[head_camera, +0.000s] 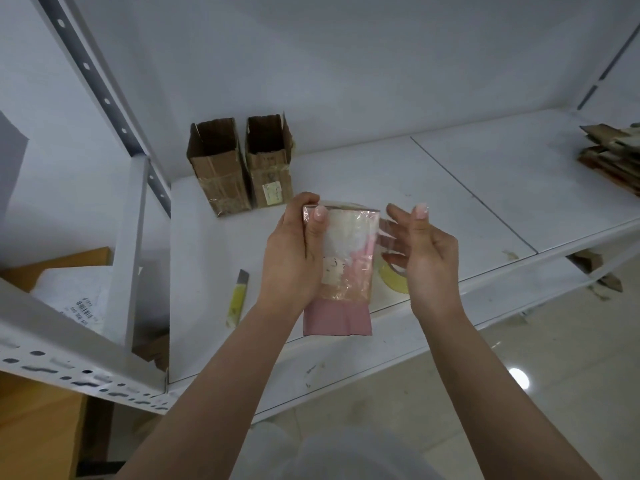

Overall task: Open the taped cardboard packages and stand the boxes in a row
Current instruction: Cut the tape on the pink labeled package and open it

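My left hand [294, 251] grips a flat pink package [341, 271] wrapped in clear tape, holding it upright above the white shelf [433, 188], thumb on its front. My right hand [420, 247] hovers just right of the package with fingers loosely spread; a clear strip of tape seems to run from the package to its fingertips, but contact is unclear. Two opened brown cardboard boxes [216, 164] [270, 161] stand side by side at the back left of the shelf, flaps up.
A yellow utility knife [237, 299] lies on the shelf left of my left wrist. A tape roll [393, 275] lies partly hidden behind my right hand. Flattened cardboard [613, 154] is stacked at the far right. A metal upright [104, 95] stands at left.
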Tool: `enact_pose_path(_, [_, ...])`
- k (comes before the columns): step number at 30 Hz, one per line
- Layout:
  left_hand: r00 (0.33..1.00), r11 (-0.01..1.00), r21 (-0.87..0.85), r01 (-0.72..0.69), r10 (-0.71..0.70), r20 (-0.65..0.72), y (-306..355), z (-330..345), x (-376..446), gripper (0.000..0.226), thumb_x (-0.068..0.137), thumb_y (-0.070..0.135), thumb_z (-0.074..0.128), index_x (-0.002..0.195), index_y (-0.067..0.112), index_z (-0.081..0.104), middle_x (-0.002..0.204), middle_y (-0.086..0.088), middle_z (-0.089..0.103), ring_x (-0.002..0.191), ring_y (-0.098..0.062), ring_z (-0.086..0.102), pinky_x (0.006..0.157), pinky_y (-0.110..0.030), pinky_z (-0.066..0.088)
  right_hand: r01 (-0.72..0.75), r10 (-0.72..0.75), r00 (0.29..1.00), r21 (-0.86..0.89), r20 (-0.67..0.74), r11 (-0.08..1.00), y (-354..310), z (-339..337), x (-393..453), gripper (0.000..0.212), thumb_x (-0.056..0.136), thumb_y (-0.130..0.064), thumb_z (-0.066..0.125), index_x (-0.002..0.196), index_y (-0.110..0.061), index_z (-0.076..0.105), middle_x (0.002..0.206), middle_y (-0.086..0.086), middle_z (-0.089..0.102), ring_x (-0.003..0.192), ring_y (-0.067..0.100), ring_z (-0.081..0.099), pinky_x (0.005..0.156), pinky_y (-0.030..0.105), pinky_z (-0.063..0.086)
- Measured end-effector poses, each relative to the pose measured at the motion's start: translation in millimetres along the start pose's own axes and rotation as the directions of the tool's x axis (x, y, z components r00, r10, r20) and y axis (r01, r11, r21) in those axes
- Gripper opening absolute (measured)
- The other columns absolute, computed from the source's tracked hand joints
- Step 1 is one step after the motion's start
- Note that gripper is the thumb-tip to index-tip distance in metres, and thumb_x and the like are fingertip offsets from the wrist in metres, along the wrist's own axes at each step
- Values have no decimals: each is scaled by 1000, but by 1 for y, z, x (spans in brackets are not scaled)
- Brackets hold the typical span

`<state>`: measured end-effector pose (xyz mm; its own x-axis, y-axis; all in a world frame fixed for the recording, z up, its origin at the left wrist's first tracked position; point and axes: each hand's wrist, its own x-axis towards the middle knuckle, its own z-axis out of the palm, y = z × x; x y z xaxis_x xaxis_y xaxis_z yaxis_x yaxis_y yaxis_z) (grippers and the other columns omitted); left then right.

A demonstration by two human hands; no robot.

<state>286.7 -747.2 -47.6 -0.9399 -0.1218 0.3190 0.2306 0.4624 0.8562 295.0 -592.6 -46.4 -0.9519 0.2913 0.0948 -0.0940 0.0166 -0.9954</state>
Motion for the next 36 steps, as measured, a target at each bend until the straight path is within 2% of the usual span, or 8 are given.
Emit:
enact_pose_path(6, [1000,998,-52,-18,19,11,9,4,-4,55,95,57,22,124,21,52,80,13,57,71,4,55,61,-12,41,110,-90,989,-169,122,979,12,8,5,90,76,-90,24,141,-33,50,133,-3,63,121,14,59,103,40,49])
enact_pose_path(11, [1000,999,-32,-2,2,-2,8,4,-5,55,97,58,21,125,22,51,82,12,58,73,-2,57,62,-17,43,192,-154,977,-308,146,932,4,12,-2,88,81,-84,11,145,-33,44,95,-39,60,94,-6,60,88,14,49])
enact_pose_path(15, [1000,1000,14,9,-9,3,10,6,-9,51,97,52,26,129,20,50,94,2,63,78,-12,60,64,-24,42,264,-204,963,-460,176,848,8,14,0,72,95,-67,19,146,-22,42,79,-20,56,87,13,63,79,30,51])
enact_pose_path(20, [1000,1000,23,0,0,-7,7,7,-10,40,100,43,37,131,20,48,97,-1,65,83,-17,63,71,-32,50,305,-257,952,-568,165,765,10,17,-1,90,85,-75,6,140,-15,46,64,-12,53,73,26,66,68,39,51])
enact_pose_path(24, [1000,999,-33,-7,8,17,1,9,-11,48,95,51,33,131,22,46,102,-2,65,88,-14,63,74,-26,51,332,-278,943,-547,182,769,15,16,2,90,88,-76,7,142,-15,45,67,-9,56,72,27,66,65,40,53])
enact_pose_path(30, [997,990,-122,-73,72,-11,-16,8,-2,52,90,70,31,123,35,53,129,-6,48,124,1,42,98,-11,39,157,-124,981,-227,150,961,27,17,4,66,98,-62,30,137,-14,52,125,0,65,118,9,59,103,36,48])
enact_pose_path(32, [995,987,-127,-102,99,-30,-17,6,-2,56,86,73,31,122,36,53,126,-6,45,115,19,35,95,-2,34,98,-74,987,-171,141,980,31,20,2,69,94,-66,28,127,-13,59,115,-1,69,112,9,63,95,32,52])
enact_pose_path(36, [994,984,-148,-101,94,-49,-18,3,-3,58,85,74,30,122,36,53,122,0,43,114,16,38,96,-5,36,-27,33,991,-46,128,999,29,23,0,56,101,-54,19,103,-26,67,90,-15,73,89,-8,66,78,10,50])
